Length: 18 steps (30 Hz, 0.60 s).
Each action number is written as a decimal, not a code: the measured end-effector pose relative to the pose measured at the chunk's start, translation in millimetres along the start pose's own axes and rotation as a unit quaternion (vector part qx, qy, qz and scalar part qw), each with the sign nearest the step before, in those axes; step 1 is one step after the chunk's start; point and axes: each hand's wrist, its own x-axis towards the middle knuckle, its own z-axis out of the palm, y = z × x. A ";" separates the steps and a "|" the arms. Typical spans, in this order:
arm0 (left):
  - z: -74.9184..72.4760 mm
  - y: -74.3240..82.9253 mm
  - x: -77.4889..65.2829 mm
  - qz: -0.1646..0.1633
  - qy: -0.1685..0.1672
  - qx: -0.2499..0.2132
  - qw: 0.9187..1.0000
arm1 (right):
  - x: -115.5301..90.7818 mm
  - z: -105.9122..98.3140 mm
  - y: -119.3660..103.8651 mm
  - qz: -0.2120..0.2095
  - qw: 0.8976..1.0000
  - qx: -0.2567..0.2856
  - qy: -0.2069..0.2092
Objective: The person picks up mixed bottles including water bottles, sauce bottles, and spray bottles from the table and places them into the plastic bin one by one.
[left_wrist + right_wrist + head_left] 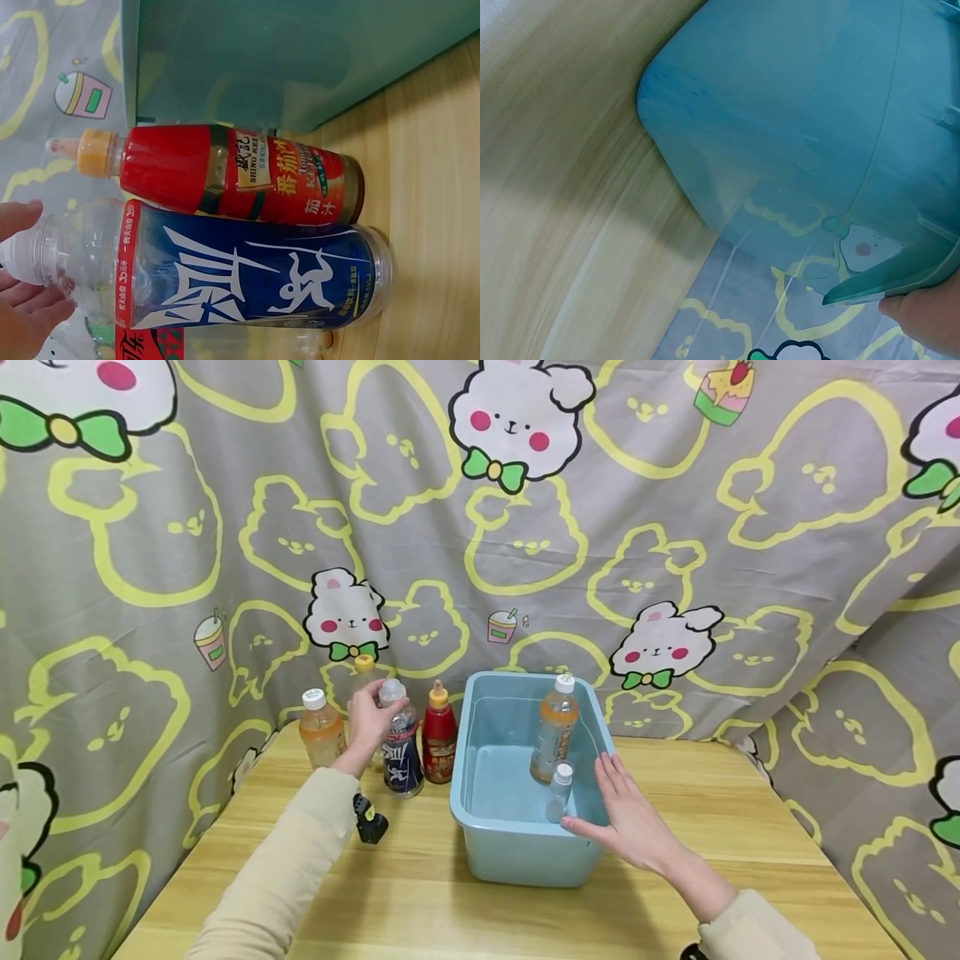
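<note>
Both hands are showing in the head view: the left hand (367,722) is holding the blue-labelled bottle (402,764) at its neck, with thumb and fingers around, and the right hand (622,814) is resting, fingers spread, on the rim of the tub (528,852). This bottle is standing on the table (420,902), just beside the ketchup bottle (440,747); the left hand is partly hiding a yellow-capped bottle (364,664). In the left wrist view, we are seeing the left hand cut off, and a red-and-black label (154,345) is mostly hiding. In the right wrist view, only a small part of the right hand is appearing, so we cannot tell its pose there.
</note>
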 end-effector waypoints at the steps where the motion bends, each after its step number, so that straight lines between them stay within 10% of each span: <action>1: -0.4 0.3 -0.3 0.003 0.002 -0.001 1.000 | 0.0 -0.2 0.0 0.000 1.000 0.000 0.001; 18: -12.5 17.6 -3.5 0.044 0.022 -0.004 0.999 | -0.4 -0.1 -0.1 -0.005 1.000 -0.002 0.005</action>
